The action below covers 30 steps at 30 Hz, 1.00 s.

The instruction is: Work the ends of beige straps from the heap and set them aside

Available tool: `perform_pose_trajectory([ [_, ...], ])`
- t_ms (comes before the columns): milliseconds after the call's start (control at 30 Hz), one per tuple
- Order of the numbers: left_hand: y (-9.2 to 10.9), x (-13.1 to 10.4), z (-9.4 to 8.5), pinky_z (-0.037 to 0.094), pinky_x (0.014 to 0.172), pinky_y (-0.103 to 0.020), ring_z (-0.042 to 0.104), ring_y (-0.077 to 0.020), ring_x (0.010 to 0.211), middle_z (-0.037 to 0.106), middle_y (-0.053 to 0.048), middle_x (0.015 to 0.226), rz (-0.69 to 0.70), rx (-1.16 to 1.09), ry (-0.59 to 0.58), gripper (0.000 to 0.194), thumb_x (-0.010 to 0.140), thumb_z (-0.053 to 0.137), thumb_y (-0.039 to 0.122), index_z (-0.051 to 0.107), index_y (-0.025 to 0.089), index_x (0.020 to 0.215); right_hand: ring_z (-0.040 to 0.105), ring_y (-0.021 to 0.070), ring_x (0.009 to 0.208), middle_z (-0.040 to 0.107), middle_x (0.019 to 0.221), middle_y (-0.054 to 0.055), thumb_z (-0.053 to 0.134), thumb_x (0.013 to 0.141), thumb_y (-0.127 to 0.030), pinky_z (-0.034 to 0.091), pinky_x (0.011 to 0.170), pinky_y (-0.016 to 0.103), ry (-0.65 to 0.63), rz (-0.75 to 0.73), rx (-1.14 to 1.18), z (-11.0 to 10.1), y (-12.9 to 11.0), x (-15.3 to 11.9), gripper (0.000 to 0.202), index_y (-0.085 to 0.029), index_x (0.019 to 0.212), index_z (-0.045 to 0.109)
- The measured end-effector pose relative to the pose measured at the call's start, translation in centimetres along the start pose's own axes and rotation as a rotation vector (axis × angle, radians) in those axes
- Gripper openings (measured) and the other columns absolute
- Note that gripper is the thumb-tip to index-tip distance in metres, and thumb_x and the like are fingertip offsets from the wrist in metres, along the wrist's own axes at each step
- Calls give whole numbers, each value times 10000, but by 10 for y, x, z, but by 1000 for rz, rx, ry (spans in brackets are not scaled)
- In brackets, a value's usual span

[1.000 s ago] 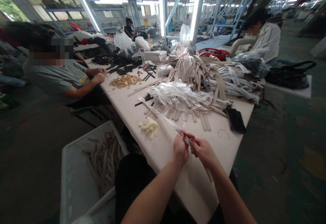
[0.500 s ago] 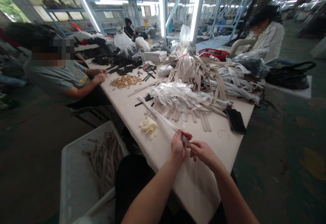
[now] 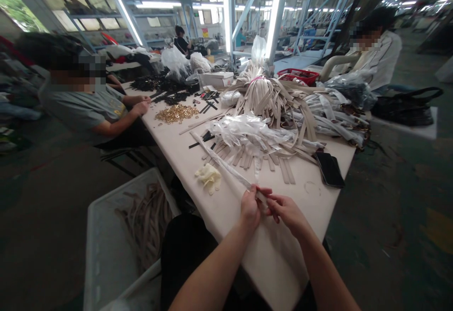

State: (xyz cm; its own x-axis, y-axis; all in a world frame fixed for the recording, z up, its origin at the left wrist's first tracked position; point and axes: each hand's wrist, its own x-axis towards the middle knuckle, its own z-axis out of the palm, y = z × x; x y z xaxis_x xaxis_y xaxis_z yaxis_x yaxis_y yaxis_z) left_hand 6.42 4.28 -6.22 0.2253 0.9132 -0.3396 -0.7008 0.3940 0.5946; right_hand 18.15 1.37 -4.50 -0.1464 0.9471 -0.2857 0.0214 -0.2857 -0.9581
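A long strap in a clear plastic sleeve runs from the table's middle down to my hands. My left hand is closed around its near end. Right beside it, my right hand pinches the tip of the same strap between thumb and fingers. Beyond my hands lie a heap of clear plastic sleeves and a bundle of beige straps tied at the top. A pale yellow glove rests to the left of the sleeved strap.
Gold metal rings and black pieces lie at the table's far left, near a seated person. Two dark phones lie at the right edge. A white bin of straps stands lower left. Another person sits far right.
Both hands have shifted slightly right and down, with fingers a little changed around the strap's near end. The whole view has moved slightly.
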Motion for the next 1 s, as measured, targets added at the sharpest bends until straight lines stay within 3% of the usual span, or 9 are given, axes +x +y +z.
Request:
perform_pose_trajectory([
  [100, -5, -1, 1, 410, 300, -265, 525, -122, 376, 719, -150, 970, -29, 32, -21, 399, 859, 611, 536, 566, 141, 896, 506, 115, 470, 652, 652, 23, 606, 856, -544, 407, 461, 234, 15, -36, -15, 5, -6, 0, 413, -139, 874, 684],
  [167, -6, -3, 2, 398, 313, -243, 565, -131, 415, 717, -162, 1023, -24, 47, -22, 374, 859, 628, 506, 563, 141, 904, 508, 114, 476, 635, 632, 22, 605, 862, -534, 404, 469, 233, 45, -78, -35, 11, -9, 2, 406, -143, 777, 673],
  [233, 2, -3, 1, 494, 436, -271, 676, -192, 599, 711, -176, 1064, 10, 28, -44, 338, 866, 640, 453, 574, 134, 957, 498, 108, 463, 624, 612, 15, 616, 861, -516, 385, 459, 228, 77, -99, -37, 12, -11, 1, 389, -147, 752, 669],
  [333, 33, 6, -7, 559, 757, -360, 715, -249, 886, 716, -167, 1067, 116, -12, -57, 337, 878, 638, 381, 576, 128, 1092, 482, 103, 449, 612, 588, 8, 653, 842, -487, 363, 451, 227, 139, -94, -23, 2, -9, -5, 350, -148, 755, 667],
  [467, 98, 34, -24, 527, 823, -366, 718, -226, 867, 733, -128, 998, 249, 38, 56, 276, 897, 609, 335, 574, 142, 1090, 484, 111, 489, 594, 592, 15, 677, 830, -457, 356, 458, 229, 204, -90, 3, -32, 0, -26, 330, -148, 717, 647],
  [633, 160, 60, -43, 534, 760, -340, 718, -201, 774, 737, -103, 906, 322, 143, 173, 193, 917, 575, 303, 585, 141, 1021, 462, 119, 519, 566, 606, 12, 685, 819, -489, 334, 446, 224, 138, -17, -39, -77, 4, -59, 346, -149, 756, 664],
  [833, 191, 52, -67, 558, 699, -328, 719, -195, 746, 738, -113, 942, 419, 223, 291, 200, 920, 565, 324, 592, 141, 997, 436, 113, 498, 553, 599, 9, 673, 797, -516, 320, 459, 231, 98, 100, -113, -125, 0, -84, 373, -144, 781, 671],
  [1000, 191, 34, -97, 570, 600, -311, 712, -206, 693, 739, -128, 892, 544, 425, 496, 253, 892, 600, 360, 619, 123, 978, 472, 122, 481, 582, 579, 17, 631, 759, -498, 364, 493, 243, 107, 193, -340, -162, 4, -66, 355, -153, 677, 642],
])
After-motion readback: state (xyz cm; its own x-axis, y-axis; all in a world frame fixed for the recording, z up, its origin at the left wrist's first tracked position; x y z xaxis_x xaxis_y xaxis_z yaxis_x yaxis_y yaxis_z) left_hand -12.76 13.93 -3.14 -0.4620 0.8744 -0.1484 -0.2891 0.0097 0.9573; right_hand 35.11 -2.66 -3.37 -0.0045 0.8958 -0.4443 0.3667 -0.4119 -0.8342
